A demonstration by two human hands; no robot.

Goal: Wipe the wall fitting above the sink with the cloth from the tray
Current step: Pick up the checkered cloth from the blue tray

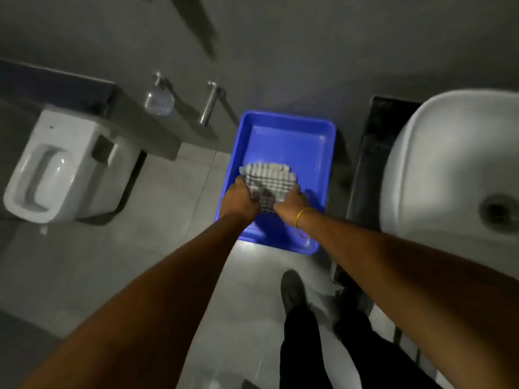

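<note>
Dim bathroom, view straight down. We see a shallow rectangular blue plastic tray [292, 127] on the pale tiled floor [92, 256], set between a white ceramic toilet [56, 169] and a rounded white ceramic sink [438, 164].

The grey-and-white checked woven cloth [268, 179] lies in the tray, in its nearer half, bunched into a loose pad with its longer side running left to right. Both hands are on its near edge: the left hand [240, 197] grips the left corner, the right hand [290, 202] grips the right corner, fingers curled over the fabric. Both look closed on the cloth, though blur hides the fingertips. A thin yellow band [302, 220] circles the right wrist.

The cloth sits just beyond the knuckles, so a lift would draw it up and back toward us. The sink lies well to the right of the tray, which makes the right hand the nearer one to carry the cloth across. The wall fitting above the sink is not in view; we cannot place it.

Materials: the cloth reads soft and limp, likely to sag once raised. The tray is smooth and glossy, otherwise bare. A chrome wall bar [209, 103] and a chrome soap holder [159, 101] hang above the toilet side.

We judge the task at its opening step, the pick-up.
</note>
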